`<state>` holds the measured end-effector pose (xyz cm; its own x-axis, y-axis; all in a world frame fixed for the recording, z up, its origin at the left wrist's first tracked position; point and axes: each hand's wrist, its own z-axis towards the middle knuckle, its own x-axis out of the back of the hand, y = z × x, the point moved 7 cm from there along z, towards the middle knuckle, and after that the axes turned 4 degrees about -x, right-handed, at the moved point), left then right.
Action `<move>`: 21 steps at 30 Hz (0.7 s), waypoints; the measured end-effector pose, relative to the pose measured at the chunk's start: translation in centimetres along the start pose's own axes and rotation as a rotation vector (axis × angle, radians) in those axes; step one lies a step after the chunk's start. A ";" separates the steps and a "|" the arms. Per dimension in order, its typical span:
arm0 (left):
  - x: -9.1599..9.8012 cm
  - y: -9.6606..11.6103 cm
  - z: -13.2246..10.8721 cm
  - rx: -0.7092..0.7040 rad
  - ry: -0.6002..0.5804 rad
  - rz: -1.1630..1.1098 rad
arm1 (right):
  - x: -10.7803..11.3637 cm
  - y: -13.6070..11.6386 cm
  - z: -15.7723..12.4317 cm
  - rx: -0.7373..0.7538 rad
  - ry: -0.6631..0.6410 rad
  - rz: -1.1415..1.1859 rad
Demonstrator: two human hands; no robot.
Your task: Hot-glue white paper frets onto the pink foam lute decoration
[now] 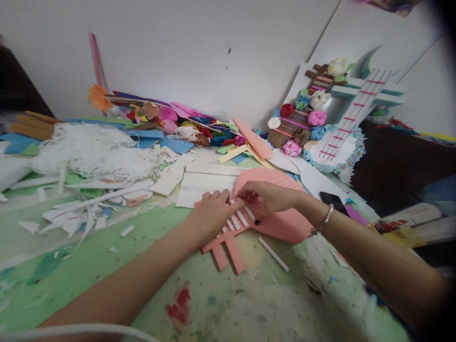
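A pink paper guitar (292,225) lies on the table with its neck toward me, thin pale strings along it and white strips across the neck. My left hand (213,211) rests over the left side of the neck, fingers bent and thumb reaching across, gripping it. On the upper part of the neck, my right hand (269,197) has its fingers pinched together at the end of a white paper strip (249,212); the fingertips are partly hidden. A loose white paper stick (273,255) lies just right of the neck.
White paper shreds (92,152) and cut scraps heap at the left. A white sheet (210,185) lies behind the guitar. Finished paper guitars, one brown (294,123) and one white (342,147), lean at the back right. A dark phone (333,202) lies near my right forearm.
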<state>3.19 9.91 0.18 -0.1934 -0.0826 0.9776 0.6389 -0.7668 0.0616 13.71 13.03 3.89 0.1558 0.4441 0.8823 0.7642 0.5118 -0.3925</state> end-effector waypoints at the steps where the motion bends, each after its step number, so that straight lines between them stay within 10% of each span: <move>1: 0.0 0.0 0.0 0.002 0.001 -0.003 | 0.0 0.0 0.0 0.001 0.000 0.001; 21: 0.1 0.2 -0.1 0.009 -0.014 -0.010 | 0.0 -0.2 0.0 -0.073 -0.019 0.004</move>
<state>3.23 9.72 0.24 -0.1892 -0.0664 0.9797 0.6441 -0.7615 0.0728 13.52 12.96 3.97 0.1480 0.4602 0.8754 0.8074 0.4549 -0.3757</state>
